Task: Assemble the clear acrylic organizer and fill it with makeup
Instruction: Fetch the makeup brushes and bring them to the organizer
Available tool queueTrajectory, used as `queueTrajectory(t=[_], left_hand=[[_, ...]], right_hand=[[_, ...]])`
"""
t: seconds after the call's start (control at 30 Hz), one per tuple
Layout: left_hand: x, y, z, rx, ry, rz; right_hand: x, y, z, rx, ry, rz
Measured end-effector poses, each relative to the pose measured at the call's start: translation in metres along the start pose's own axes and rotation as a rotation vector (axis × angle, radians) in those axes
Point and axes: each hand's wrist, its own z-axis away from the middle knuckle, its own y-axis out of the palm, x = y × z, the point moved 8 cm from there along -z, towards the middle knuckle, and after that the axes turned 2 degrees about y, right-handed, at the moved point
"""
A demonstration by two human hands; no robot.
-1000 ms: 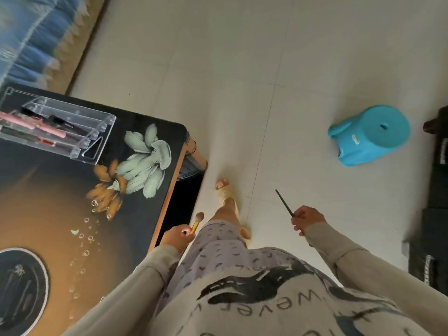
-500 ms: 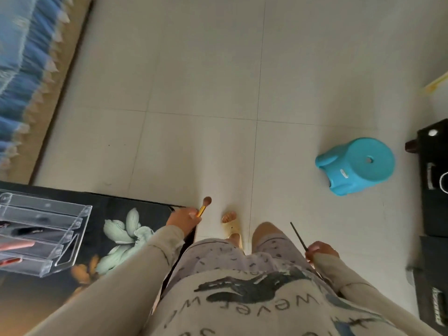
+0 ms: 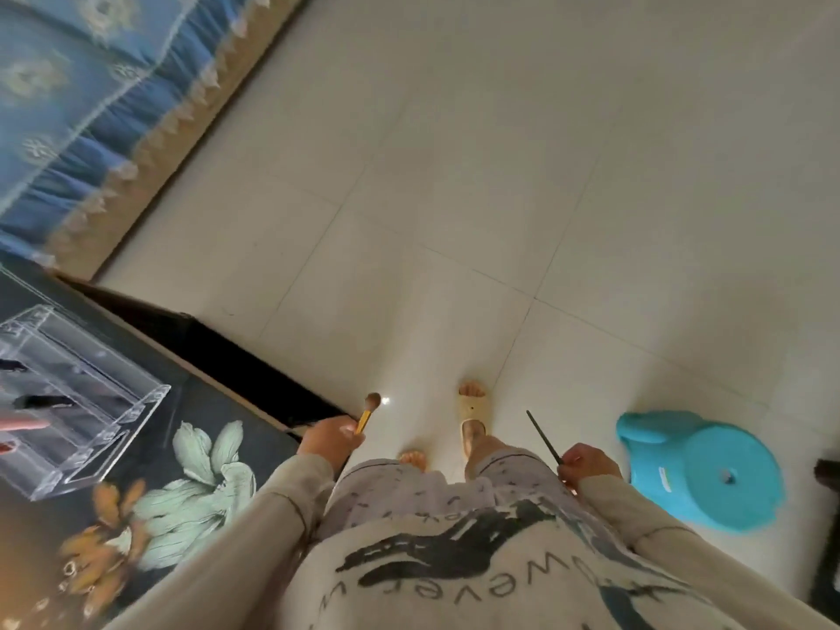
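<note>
The clear acrylic organizer stands on the dark flower-printed table at the left, with several pink and dark makeup sticks lying in its compartments. My left hand hovers over the table's corner, shut on a makeup brush with a gold handle and brown bristles pointing away from me. My right hand hangs at my right side over the floor, shut on a thin dark pencil that points up and left.
A turquoise plastic stool stands on the tiled floor right of my right hand. My feet in pale slippers are on the tiles. A blue fringed bedspread fills the upper left. Dark furniture edges the right.
The view has swung: the table and organizer sit higher at the left, and the stool has come closer at the right. Both hands keep their brush and pencil.
</note>
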Motion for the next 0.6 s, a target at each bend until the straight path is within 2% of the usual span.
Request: queueTrajectory(t=[0.17,0.4,0.6], left_hand=[[0.024,0.018,0.004,-0.008,-0.167,0.13],[0.049,0.043,0.016,-0.051,-0.435,0.572],[0.059,0.014,-0.008,-0.122,-0.489,0.716]], right_hand=[[0.083,-0.057,-0.037,0.028,-0.193,0.065],[0.197,-0.081,-0.055,0.06,-0.359,0.3],[0.29,-0.07,-0.066,0.074,-0.434,0.431]])
